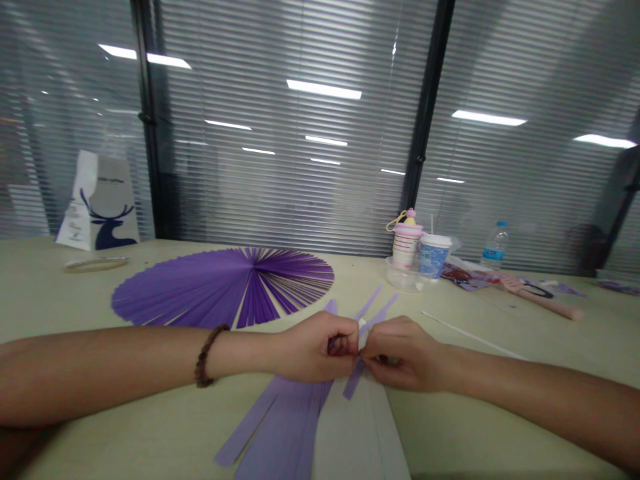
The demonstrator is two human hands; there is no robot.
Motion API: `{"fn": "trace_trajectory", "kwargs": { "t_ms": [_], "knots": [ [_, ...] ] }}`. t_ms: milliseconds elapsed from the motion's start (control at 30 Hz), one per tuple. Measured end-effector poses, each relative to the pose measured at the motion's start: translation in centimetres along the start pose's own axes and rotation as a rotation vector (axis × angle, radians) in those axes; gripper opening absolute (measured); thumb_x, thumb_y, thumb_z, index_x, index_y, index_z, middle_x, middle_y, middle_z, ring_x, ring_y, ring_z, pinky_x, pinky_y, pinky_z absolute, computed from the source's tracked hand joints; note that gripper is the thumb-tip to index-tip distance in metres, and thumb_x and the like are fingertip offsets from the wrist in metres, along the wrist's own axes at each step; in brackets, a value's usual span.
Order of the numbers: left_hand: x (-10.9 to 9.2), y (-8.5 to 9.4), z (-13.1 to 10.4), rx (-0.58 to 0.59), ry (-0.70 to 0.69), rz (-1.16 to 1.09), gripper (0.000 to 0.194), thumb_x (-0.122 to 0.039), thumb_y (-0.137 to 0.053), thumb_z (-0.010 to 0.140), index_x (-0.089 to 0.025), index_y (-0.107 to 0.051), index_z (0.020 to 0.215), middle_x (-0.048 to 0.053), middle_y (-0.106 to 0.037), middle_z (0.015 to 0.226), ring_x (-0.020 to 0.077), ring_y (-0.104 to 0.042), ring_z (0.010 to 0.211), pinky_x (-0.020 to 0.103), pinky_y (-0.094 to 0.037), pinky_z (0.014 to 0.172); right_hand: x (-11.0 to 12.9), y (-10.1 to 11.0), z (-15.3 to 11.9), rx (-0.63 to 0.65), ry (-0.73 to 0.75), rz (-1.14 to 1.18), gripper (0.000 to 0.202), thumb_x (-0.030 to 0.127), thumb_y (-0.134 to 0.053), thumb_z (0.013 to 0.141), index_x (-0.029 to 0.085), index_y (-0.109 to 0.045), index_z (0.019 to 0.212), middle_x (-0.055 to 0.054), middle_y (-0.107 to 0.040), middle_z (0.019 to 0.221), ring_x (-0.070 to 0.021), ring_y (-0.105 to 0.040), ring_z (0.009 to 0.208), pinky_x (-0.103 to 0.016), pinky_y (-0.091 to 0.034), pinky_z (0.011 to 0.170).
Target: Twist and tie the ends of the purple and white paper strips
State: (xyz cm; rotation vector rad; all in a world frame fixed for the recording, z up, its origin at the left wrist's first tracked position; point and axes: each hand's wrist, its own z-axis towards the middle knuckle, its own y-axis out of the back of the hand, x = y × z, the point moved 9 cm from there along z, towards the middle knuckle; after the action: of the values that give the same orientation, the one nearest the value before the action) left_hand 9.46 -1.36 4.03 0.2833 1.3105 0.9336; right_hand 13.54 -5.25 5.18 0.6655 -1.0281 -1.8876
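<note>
With fingers (346, 325) of the left hand (314, 348) curling inward and closing toward the thumb, meeting the right hand (416, 353) near the gathered top of the paper fans; being unable to tell what the left fingertips are gripping. With the right thumb and forefinger, pinching a narrow lilac strip (353, 383), located between both hands and crossing the gathered top. Noting lilac paper strips (287, 427) spreading toward the near table (165, 440) edge, with pale paper strips (357, 433) lying beside them to the right. Observing a purple pleated disc (195, 283) lying flat beyond the left forearm. Recording a thin white stick (470, 333) lying beyond the right forearm, and a blue cup (433, 257) and bottle (495, 247) standing farther back.
</note>
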Motion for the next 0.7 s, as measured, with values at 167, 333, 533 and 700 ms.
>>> {"fn": "trace_trajectory", "kwargs": {
  "t_ms": [167, 333, 533, 700],
  "knots": [
    [0.08, -0.03, -0.01, 0.000, 0.010, -0.012, 0.008, -0.011, -0.050, 0.066, -0.013, -0.043, 0.064, -0.008, -0.035, 0.048, 0.0026, -0.030, 0.043, 0.013, -0.023, 0.039, -0.14, 0.20, 0.09, -0.028, -0.011, 0.031, 0.008, 0.016, -0.044, 0.075, 0.016, -0.052, 0.075, 0.001, -0.051, 0.059, -0.0069, -0.044, 0.052, -0.018, -0.032, 0.050],
    [0.10, -0.08, -0.05, -0.001, 0.009, -0.007, 0.008, -0.009, -0.050, 0.065, -0.013, -0.043, 0.064, -0.008, -0.035, 0.048, 0.0023, -0.031, 0.042, 0.012, -0.024, 0.038, -0.22, 0.16, 0.05, -0.023, -0.011, 0.029, 0.008, 0.016, -0.045, 0.074, 0.016, -0.053, 0.077, 0.001, -0.052, 0.060, -0.0071, -0.045, 0.053, -0.018, -0.032, 0.050],
    [-0.01, 0.08, -0.06, -0.019, -0.003, 0.041, 0.006, -0.009, -0.051, 0.065, -0.012, -0.046, 0.065, -0.008, -0.036, 0.048, 0.0020, -0.031, 0.043, 0.012, -0.024, 0.039, -0.36, -0.03, 0.05, -0.005, -0.021, 0.026, 0.008, 0.015, -0.045, 0.075, 0.016, -0.052, 0.078, 0.000, -0.053, 0.061, -0.0080, -0.046, 0.054, -0.018, -0.033, 0.051],
    [-0.17, 0.00, -0.04, -0.007, 0.004, 0.046, 0.005, -0.009, -0.050, 0.065, -0.012, -0.047, 0.066, -0.008, -0.035, 0.047, 0.0020, -0.031, 0.043, 0.012, -0.024, 0.038, -0.51, 0.01, 0.14, -0.012, -0.043, 0.038, 0.007, 0.015, -0.045, 0.074, 0.016, -0.052, 0.077, 0.000, -0.052, 0.060, -0.0080, -0.045, 0.054, -0.018, -0.033, 0.051]
  ]
}}
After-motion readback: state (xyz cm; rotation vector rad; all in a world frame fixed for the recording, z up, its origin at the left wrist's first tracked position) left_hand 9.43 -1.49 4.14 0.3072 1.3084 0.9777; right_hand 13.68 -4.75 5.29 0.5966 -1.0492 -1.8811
